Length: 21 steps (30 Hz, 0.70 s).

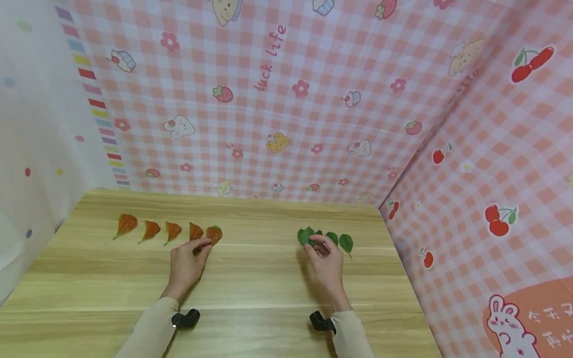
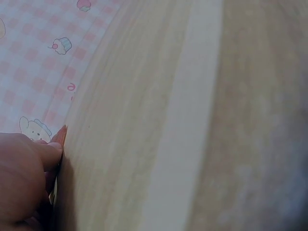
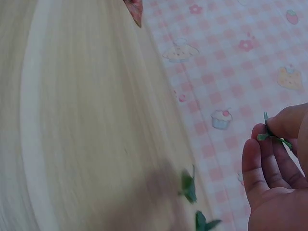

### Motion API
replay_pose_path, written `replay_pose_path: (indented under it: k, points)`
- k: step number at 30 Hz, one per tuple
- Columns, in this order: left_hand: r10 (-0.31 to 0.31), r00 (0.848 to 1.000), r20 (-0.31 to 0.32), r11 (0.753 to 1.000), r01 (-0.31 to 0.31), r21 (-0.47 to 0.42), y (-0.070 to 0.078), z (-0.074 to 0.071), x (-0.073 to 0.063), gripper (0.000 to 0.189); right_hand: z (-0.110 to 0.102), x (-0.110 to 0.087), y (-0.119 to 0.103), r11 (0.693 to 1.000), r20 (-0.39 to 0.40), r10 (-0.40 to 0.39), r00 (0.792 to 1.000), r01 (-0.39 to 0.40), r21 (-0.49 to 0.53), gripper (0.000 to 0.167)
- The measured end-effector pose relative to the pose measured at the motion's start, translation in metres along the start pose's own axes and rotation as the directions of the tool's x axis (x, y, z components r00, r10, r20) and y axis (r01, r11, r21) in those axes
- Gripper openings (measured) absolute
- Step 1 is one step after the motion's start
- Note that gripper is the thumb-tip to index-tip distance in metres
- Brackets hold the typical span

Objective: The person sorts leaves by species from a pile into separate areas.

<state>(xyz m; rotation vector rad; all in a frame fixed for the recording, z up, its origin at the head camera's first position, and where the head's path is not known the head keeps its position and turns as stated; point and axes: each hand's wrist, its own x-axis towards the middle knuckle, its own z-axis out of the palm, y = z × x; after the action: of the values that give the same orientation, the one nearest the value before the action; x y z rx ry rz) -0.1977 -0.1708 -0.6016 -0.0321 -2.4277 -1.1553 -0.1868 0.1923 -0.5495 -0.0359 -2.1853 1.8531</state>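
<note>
My left hand pinches a red-orange leaf with greenish edges, at the right end of a row of such leaves. In the left wrist view the tip of that leaf pokes out past the fingertips, low over the table. Farther right, my right hand holds a green leaf between thumb and fingers, its other fingers loosely bent. Just right of those fingers lie a green leaf and, beside it, another green leaf. A further one is partly hidden behind the hand.
Several red-orange leaves with thin stems extend leftward in a row on the wooden table. A pink checked cloth rises behind the table's back edge, and a similar cloth stands on the right. White cloth hangs on the left.
</note>
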Motion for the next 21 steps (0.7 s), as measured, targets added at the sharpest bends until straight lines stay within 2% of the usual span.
replay_pose_path:
  k: [12, 21]
  points:
    - [0.007, 1.000, -0.012, 1.000, -0.007, -0.002, 0.000, 0.000, -0.001, 0.014, -0.051, 0.011, -0.001, 0.999, -0.149, -0.026, 0.989, 0.019, -0.048, 0.028]
    - [0.008, 1.000, -0.009, 1.000, -0.008, -0.001, -0.002, 0.002, -0.001, 0.015, -0.088, 0.019, -0.002, 0.994, -0.245, -0.033, 0.969, 0.007, -0.107, 0.030]
